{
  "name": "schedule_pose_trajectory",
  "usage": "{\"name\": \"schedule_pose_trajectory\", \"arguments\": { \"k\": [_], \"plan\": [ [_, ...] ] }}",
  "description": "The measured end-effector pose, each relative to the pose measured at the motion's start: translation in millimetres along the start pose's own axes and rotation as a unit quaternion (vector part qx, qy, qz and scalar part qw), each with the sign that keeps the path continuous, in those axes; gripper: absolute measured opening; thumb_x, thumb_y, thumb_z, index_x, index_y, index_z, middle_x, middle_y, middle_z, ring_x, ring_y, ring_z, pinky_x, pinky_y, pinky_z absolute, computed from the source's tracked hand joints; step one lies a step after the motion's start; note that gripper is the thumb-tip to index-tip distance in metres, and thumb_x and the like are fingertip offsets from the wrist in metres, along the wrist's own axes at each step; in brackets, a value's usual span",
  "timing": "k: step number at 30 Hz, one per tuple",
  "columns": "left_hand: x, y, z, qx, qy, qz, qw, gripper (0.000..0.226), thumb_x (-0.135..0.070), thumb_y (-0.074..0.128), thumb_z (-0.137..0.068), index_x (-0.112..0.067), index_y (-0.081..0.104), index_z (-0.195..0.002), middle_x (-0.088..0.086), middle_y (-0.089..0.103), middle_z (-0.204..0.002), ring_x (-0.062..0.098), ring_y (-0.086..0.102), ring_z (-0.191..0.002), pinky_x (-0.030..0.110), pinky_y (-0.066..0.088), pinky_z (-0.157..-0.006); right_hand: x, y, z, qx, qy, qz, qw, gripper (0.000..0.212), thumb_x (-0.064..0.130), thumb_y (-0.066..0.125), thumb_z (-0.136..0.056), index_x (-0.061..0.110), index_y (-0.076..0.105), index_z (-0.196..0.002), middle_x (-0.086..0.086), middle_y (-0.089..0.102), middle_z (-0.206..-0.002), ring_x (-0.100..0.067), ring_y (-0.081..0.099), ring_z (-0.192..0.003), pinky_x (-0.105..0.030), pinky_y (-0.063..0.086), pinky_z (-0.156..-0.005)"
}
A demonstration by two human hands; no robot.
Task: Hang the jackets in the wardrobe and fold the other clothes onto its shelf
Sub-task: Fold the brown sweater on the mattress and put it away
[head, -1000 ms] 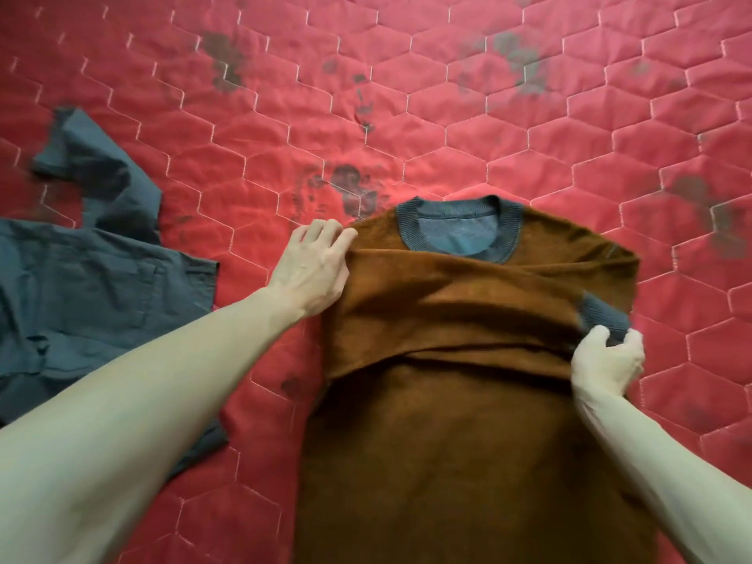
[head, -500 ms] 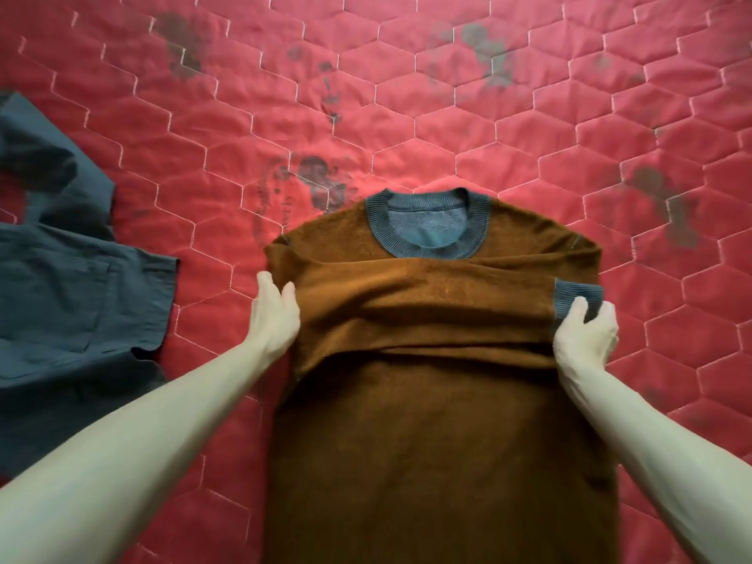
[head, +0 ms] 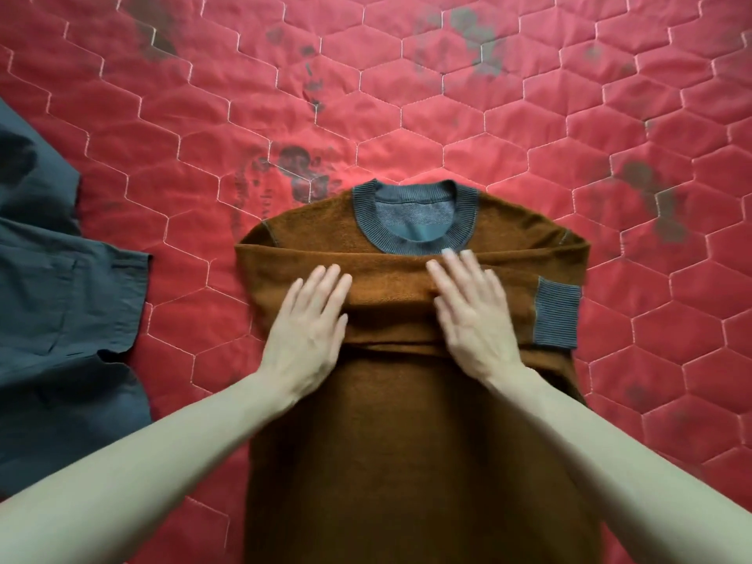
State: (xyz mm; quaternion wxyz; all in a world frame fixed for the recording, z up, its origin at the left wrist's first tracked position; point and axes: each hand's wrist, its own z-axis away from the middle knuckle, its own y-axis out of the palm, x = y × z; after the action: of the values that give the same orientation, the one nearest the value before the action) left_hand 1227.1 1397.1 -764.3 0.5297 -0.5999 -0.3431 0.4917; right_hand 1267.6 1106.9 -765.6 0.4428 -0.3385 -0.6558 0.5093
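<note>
A red quilted bedcover [head: 529, 128], stitched in pale hexagons and marked with several dark grey smudges, spreads below me. 2 garments lie directly on it: a brown sweater [head: 407, 441] with grey ribbed collar and cuff, laid flat in front of me with its sleeves folded across the chest, and a dark grey garment [head: 61, 299] spread apart at my left.
</note>
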Motion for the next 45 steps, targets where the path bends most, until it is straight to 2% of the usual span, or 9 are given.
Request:
{"name": "schedule_pose_trajectory", "arguments": {
  "k": [8, 12, 17, 20, 24, 28, 33, 41, 45],
  "plan": [
    [50.3, 10.1, 3.1, 0.132, 0.009, -0.043, 0.990, 0.074, -0.068, 0.017, -0.103, -0.033, 0.006, -0.167, 0.002, -0.003, -0.176, 0.024, -0.009, -0.161, 0.055, 0.004, -0.129, -38.5, 6.1, -0.5, 0.148, 0.032, 0.016, 0.988, 0.066, 0.062, 0.019, -0.106, 0.036, 0.010, -0.166, 0.006, 0.002, -0.175, -0.015, -0.005, -0.161, -0.042, 0.002, -0.130],
    [54.6, -3.1, -18.2, 0.059, -0.037, -0.009, 0.998, 0.065, -0.047, 0.028, -0.106, -0.018, 0.024, -0.164, 0.011, 0.024, -0.170, 0.028, 0.018, -0.159, 0.054, 0.015, -0.128, -56.8, -5.9, -11.1, 0.036, 0.066, 0.003, 0.997, 0.059, 0.046, 0.053, -0.104, 0.020, 0.041, -0.156, -0.008, 0.049, -0.147, -0.028, 0.042, -0.138, -0.046, 0.034, -0.117],
    [59.1, -7.1, -53.0, -0.010, 0.000, -0.091, 0.996, 0.043, -0.009, 0.062, -0.094, -0.002, 0.052, -0.136, 0.021, 0.055, -0.117, 0.042, 0.053, -0.112, 0.056, 0.038, -0.112, -70.2, -11.4, -19.1, 0.010, 0.055, -0.001, 0.998, 0.022, 0.033, 0.064, -0.099, 0.014, 0.061, -0.109, -0.008, 0.053, -0.109, -0.029, 0.049, -0.098, -0.051, 0.049, -0.085],
    [60.4, -15.8, -61.7, 0.022, 0.015, -0.133, 0.991, 0.044, 0.009, 0.067, -0.072, -0.002, 0.058, -0.114, 0.019, 0.051, -0.099, 0.040, 0.049, -0.092, 0.053, 0.044, -0.094, -78.8, -15.6, -21.1, 0.010, 0.085, 0.052, 0.995, 0.032, 0.044, 0.063, -0.099, 0.014, 0.059, -0.107, -0.009, 0.057, -0.109, -0.033, 0.053, -0.097, -0.049, 0.047, -0.084],
    [46.2, -17.4, -54.8, 0.008, -0.194, -0.065, 0.979, 0.025, -0.010, 0.066, -0.092, -0.004, 0.058, -0.115, 0.022, 0.052, -0.113, 0.042, 0.049, -0.107, 0.056, 0.039, -0.105, -78.5, -19.2, 1.4, -0.026, 0.272, 0.075, 0.959, 0.051, 0.059, 0.059, -0.097, 0.013, 0.059, -0.120, -0.012, 0.059, -0.114, -0.035, 0.053, -0.106, -0.049, 0.042, -0.097],
    [19.5, -13.7, -27.3, -0.078, -0.301, 0.002, 0.950, 0.060, -0.030, 0.064, -0.093, -0.009, 0.037, -0.143, 0.022, 0.037, -0.144, 0.041, 0.036, -0.138, 0.051, 0.027, -0.118, -77.9, -21.4, 28.8, -0.039, 0.421, 0.051, 0.905, 0.058, 0.064, 0.057, -0.096, 0.010, 0.057, -0.116, -0.018, 0.056, -0.118, -0.040, 0.049, -0.114, -0.054, 0.038, -0.102],
    [-5.6, -15.0, -8.3, 0.058, -0.559, 0.133, 0.816, 0.063, -0.051, 0.039, -0.108, -0.001, 0.033, -0.146, 0.026, 0.045, -0.146, 0.050, 0.051, -0.128, 0.058, 0.043, -0.101, -85.0, -33.2, 35.8, -0.042, 0.340, -0.049, 0.938, 0.034, 0.042, 0.063, -0.099, 0.010, 0.052, -0.102, -0.019, 0.058, -0.095, -0.038, 0.054, -0.094, -0.048, 0.047, -0.082],
    [35.2, -21.0, 18.9, 0.060, -0.399, 0.155, 0.902, 0.044, -0.053, 0.028, -0.109, -0.012, 0.037, -0.100, 0.025, 0.064, -0.092, 0.050, 0.063, -0.092, 0.051, 0.045, -0.078, -84.0, -51.2, 14.8, -0.008, 0.385, -0.054, 0.921, 0.030, 0.041, 0.057, -0.104, 0.015, 0.044, -0.111, -0.023, 0.069, -0.095, -0.047, 0.067, -0.087, -0.051, 0.051, -0.078],
    [33.3, -16.3, 22.0, -0.013, -0.395, 0.062, 0.917, 0.041, -0.043, 0.040, -0.108, -0.008, 0.041, -0.130, 0.025, 0.054, -0.127, 0.046, 0.056, -0.113, 0.058, 0.046, -0.090, -67.5, -36.3, 12.5, -0.046, 0.403, 0.005, 0.914, 0.038, 0.035, 0.060, -0.099, 0.013, 0.047, -0.127, -0.018, 0.054, -0.129, -0.042, 0.053, -0.120, -0.054, 0.044, -0.098]
  ]
}}
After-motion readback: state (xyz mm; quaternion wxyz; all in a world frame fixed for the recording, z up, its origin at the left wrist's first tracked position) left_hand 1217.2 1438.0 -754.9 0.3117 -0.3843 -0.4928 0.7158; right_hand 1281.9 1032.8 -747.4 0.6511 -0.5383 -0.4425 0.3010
